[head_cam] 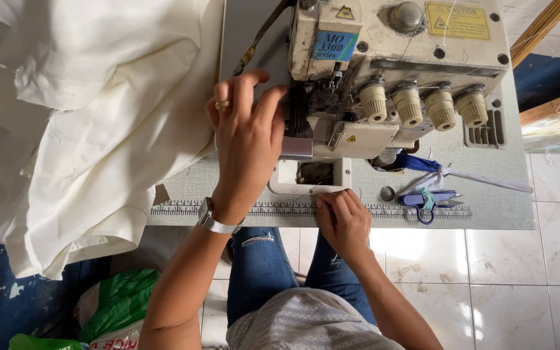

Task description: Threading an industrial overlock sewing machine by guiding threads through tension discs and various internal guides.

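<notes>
A cream overlock sewing machine [384,39] with several ribbed tension knobs [422,107] stands at the back of a grey table [500,194]. My left hand [247,142], wearing a ring and a wristwatch, rests against the machine's front near the presser foot area [303,113], fingers spread. My right hand [343,220] sits at the table's front edge by the ruler strip [176,209], fingertips pinched on a thin thread that runs up toward the machine's open cavity [315,174].
A large pile of cream fabric [85,116] covers the table's left and hangs over its edge. Blue thread snips [430,201] lie to the right of my right hand. A green and white sack [115,304] lies on the floor at lower left.
</notes>
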